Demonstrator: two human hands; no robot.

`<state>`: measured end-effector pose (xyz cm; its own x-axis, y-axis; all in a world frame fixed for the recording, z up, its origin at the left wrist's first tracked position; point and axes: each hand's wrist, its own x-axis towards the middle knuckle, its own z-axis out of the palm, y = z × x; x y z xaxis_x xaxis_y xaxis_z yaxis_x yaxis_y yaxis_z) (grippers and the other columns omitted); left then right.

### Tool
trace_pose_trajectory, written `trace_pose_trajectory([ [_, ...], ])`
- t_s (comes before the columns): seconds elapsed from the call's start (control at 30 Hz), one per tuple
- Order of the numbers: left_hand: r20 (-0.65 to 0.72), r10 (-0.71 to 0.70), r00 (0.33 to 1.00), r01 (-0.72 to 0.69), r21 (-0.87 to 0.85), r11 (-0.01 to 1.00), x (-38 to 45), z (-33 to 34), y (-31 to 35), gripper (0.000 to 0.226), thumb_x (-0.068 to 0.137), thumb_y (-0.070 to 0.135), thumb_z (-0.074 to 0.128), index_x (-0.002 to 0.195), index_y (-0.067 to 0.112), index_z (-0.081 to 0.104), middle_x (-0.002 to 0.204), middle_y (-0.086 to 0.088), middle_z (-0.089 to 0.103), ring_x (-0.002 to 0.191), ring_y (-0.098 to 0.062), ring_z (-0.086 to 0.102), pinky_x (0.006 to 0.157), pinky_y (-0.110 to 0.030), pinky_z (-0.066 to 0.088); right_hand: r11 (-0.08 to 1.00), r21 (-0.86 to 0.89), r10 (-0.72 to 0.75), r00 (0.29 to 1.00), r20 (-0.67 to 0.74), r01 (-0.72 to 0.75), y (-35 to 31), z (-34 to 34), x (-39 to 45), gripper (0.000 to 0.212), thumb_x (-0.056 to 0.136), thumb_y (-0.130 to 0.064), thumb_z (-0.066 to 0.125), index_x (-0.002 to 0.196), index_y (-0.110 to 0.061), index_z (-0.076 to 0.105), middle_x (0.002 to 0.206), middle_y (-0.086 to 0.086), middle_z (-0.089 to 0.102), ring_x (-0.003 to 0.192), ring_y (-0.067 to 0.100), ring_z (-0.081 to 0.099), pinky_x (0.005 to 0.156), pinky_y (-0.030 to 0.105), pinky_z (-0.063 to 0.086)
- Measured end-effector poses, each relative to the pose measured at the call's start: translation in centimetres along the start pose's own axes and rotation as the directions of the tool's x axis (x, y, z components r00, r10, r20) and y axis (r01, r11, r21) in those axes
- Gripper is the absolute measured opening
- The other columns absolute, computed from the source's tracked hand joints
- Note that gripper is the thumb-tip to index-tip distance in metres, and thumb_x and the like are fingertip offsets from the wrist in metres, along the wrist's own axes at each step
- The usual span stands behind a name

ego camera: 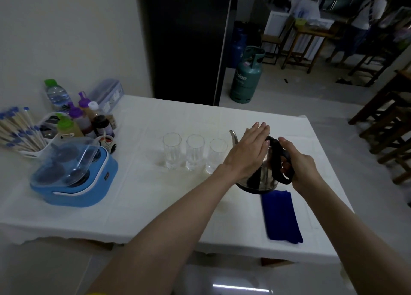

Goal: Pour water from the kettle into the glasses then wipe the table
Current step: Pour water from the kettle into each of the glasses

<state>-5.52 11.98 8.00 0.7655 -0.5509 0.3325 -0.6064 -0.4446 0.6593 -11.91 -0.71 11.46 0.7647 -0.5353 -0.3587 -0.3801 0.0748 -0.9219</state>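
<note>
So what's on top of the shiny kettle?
The left hand lies flat on top of the shiny steel kettle, fingers straight. It covers the lid, so the lid cannot be seen. The right hand grips the black handle.

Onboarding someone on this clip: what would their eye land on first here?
Both hands on the steel kettle at centre right of the white table: the right hand grips its black handle, the left hand lies flat over the lid. Just left of its spout stand three glasses in a row, and a blue cloth lies in front of the kettle.
</note>
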Motion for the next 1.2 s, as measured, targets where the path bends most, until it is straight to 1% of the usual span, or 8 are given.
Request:
trace_pose_trajectory([
  [0.13, -0.006, 0.019, 1.0, -0.019, -0.013, 1.0, 0.6, 1.1, 1.1, 0.047, 0.105, 0.023, 0.027, 0.149, 0.007, 0.029, 0.158, -0.008, 0.026, 0.149, -0.016, 0.012, 0.119, -0.026, 0.003, 0.999, -0.002, -0.036, 0.999, 0.008, 0.036, -0.3, -1.8, 0.2, 0.036, 0.087, -0.045, 0.068, 0.093, -0.009, 0.068, 0.073, -0.001, 0.06, 0.063, 0.013, 0.052, 0.059, 0.025, 0.043],
  [0.27, 0.007, -0.005, 1.0, 0.005, -0.055, 0.998, 0.9, 2.7, 2.3, 0.048, 0.105, 0.023, 0.027, 0.15, 0.007, 0.026, 0.159, -0.007, 0.025, 0.149, -0.016, 0.011, 0.118, -0.024, 0.001, 0.993, -0.11, -0.051, 0.999, 0.002, 0.051, -0.8, -4.2, 1.3, 0.041, 0.083, -0.048, 0.071, 0.066, -0.012, 0.058, 0.059, 0.001, 0.047, 0.054, 0.015, 0.043, 0.051, 0.026, 0.038],
  [0.43, 0.021, -0.046, 0.999, 0.048, -0.097, 0.994, 1.2, 4.9, 3.3, 0.049, 0.105, 0.024, 0.025, 0.151, 0.006, 0.023, 0.16, -0.007, 0.022, 0.149, -0.015, 0.008, 0.12, -0.027, 0.002, 0.976, -0.21, -0.064, 0.998, -0.001, 0.062, -0.9, -6.6, 3.1, 0.051, 0.063, -0.062, 0.075, 0.052, -0.016, 0.056, 0.052, 0.0, 0.049, 0.049, 0.017, 0.043, 0.049, 0.03, 0.034],
  [0.63, -0.003, -0.184, 0.983, 0.18, -0.185, 0.966, 1.4, 6.8, 3.5, 0.05, 0.105, 0.027, 0.023, 0.152, 0.009, 0.02, 0.161, -0.004, 0.018, 0.15, -0.013, 0.004, 0.122, -0.031, 0.003, 0.935, -0.337, -0.111, 0.994, 0.023, 0.112, -1.6, -6.9, 5.1, 0.051, 0.066, -0.064, 0.076, 0.054, -0.017, 0.062, 0.057, 0.0, 0.058, 0.052, 0.019, 0.05, 0.053, 0.029, 0.039],
  [0.87, -0.018, -0.311, 0.95, 0.3, -0.217, 0.929, 1.6, 6.9, 3.3, 0.05, 0.106, 0.029, 0.021, 0.153, 0.013, 0.017, 0.162, 0.0, 0.015, 0.149, -0.01, 0.002, 0.119, -0.027, 0.003, 0.83, -0.514, -0.188, 0.976, 0.108, 0.217, -2.6, -5.6, 6.6, 0.053, 0.077, -0.062, 0.071, 0.064, -0.01, 0.068, 0.063, 0.004, 0.064, 0.06, 0.021, 0.057, 0.064, 0.033, 0.047],
  [0.97, -0.029, -0.347, 0.937, 0.334, -0.212, 0.918, 1.7, 7.1, 3.3, 0.051, 0.106, 0.031, 0.021, 0.153, 0.014, 0.015, 0.162, 0.0, 0.013, 0.149, -0.011, 0.001, 0.119, -0.028, 0.004, 0.776, -0.575, -0.221, 0.966, 0.138, 0.26, -3.2, -5.2, 7.0, 0.053, 0.082, -0.061, 0.067, 0.07, -0.009, 0.07, 0.068, 0.005, 0.067, 0.063, 0.02, 0.06, 0.064, 0.031, 0.047],
  [1.07, -0.034, -0.379, 0.925, 0.363, -0.22, 0.905, 1.9, 7.2, 3.6, 0.052, 0.106, 0.032, 0.02, 0.154, 0.015, 0.012, 0.163, 0.001, 0.01, 0.149, -0.011, 0.0, 0.118, -0.029, 0.005, 0.737, -0.615, -0.228, 0.96, 0.162, 0.279, -3.8, -5.1, 7.3, 0.053, 0.083, -0.062, 0.065, 0.067, -0.012, 0.067, 0.067, 0.004, 0.065, 0.063, 0.019, 0.059, 0.059, 0.029, 0.044],
  [1.2, -0.047, -0.401, 0.915, 0.38, -0.234, 0.895, 2.1, 7.2, 4.2, 0.053, 0.106, 0.033, 0.02, 0.154, 0.016, 0.01, 0.163, 0.001, 0.008, 0.15, -0.013, 0.001, 0.118, -0.03, 0.007, 0.719, -0.633, -0.241, 0.957, 0.161, 0.288, -4.2, -5.1, 7.7, 0.055, 0.081, -0.064, 0.065, 0.067, -0.011, 0.068, 0.069, 0.005, 0.066, 0.065, 0.021, 0.061, 0.064, 0.03, 0.045],
])
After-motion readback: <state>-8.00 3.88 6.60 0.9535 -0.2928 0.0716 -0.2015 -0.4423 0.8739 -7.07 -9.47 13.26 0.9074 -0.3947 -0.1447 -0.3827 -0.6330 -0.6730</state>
